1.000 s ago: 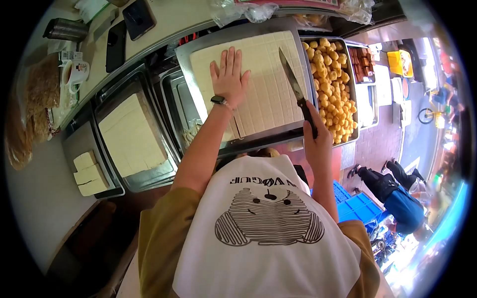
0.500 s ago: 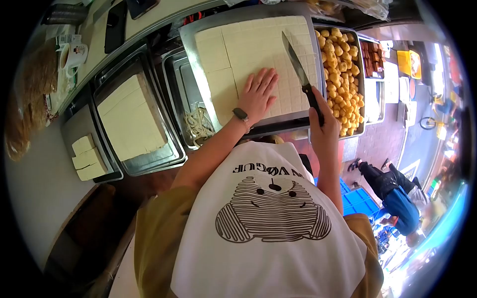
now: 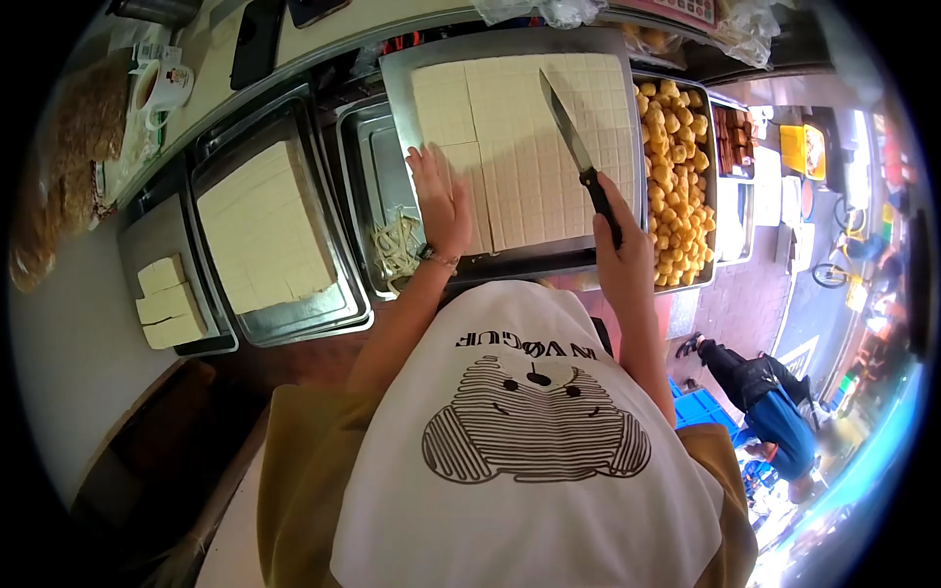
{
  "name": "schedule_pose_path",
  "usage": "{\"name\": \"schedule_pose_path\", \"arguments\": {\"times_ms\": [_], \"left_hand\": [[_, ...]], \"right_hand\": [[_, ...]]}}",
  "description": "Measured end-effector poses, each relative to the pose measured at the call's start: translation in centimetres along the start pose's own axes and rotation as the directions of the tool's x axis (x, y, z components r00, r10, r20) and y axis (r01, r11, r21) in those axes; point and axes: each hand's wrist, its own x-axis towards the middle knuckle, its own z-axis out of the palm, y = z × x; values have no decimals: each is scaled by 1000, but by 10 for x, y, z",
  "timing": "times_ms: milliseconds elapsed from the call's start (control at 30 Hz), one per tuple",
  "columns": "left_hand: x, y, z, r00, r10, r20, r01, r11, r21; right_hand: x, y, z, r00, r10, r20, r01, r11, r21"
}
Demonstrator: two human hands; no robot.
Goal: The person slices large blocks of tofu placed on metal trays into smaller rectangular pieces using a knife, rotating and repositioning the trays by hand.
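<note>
A large white slab [image 3: 534, 137], scored into a grid and resembling tofu, lies on a metal tray [image 3: 397, 88]. My left hand [image 3: 444, 204] rests against the slab's left edge, fingers extended and holding nothing. The black handle of a knife [image 3: 569, 127] is in my right hand [image 3: 623, 235], over the slab's right half. The blade points away from me, up and to the left. Two cut lines run through the slab's left part. Below my left hand, pale trimmings [image 3: 396, 241] sit in a lower metal tray [image 3: 368, 147].
Yellow puffed balls [image 3: 676, 176] fill a tray on the right. Further white slabs [image 3: 265, 230] and smaller blocks [image 3: 169, 304] occupy trays at left. A phone [image 3: 257, 44] and mug [image 3: 165, 86] are at upper left. A person [image 3: 774, 412] is at lower right.
My left hand has gone from the middle of the slab to its left edge. My right hand still holds the knife, its blade now further left over the slab.
</note>
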Motion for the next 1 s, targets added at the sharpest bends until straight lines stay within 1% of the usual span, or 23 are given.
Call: {"name": "schedule_pose_path", "arguments": {"times_ms": [67,100,200,300,400,433,533,567,667,800,867,933,1000], "left_hand": [[-7,-3,1,997,7,72,-3,998,-63],[-8,-3,4,998,21,64,-16,997,-80],[-6,3,12,1000,2,-10,-3,993,-118],[-6,-2,10,999,-11,-33,6,989,-149],[8,-12,3,985,-123,-117,96,973,-209],[19,-18,3,978,-176,-115,128,932,-339],[49,0,-8,983,-175,-50,133,881,-455],[56,-4,-4,990,-139,-12,119,887,-447],[54,-7,6,996,-78,41,87,955,-284],[49,-10,2,998,-46,47,57,963,-265],[52,-13,-4,995,-94,42,102,926,-363],[55,-16,-10,990,-133,46,139,888,-439],[58,-25,-12,985,-165,53,170,858,-485]], "right_hand": [[1,0,4,1000,-7,-3,7,1000,-4],[1,-1,6,1000,-15,-3,15,1000,4],[2,-5,9,999,-37,1,37,999,12],[4,-11,12,998,-71,0,71,997,19],[7,-14,15,994,-109,-25,110,994,28],[9,-17,15,994,-107,-31,108,994,15],[15,-18,14,997,-75,-36,73,997,-39],[18,-18,16,998,-60,-37,58,997,-56],[24,-17,26,993,-99,-63,95,994,-60],[31,-27,38,988,-146,-47,136,978,-161],[37,-25,45,988,-149,-47,137,972,-189],[42,-24,49,981,-184,-55,168,961,-219],[46,-22,51,977,-203,-60,184,955,-235]]}}
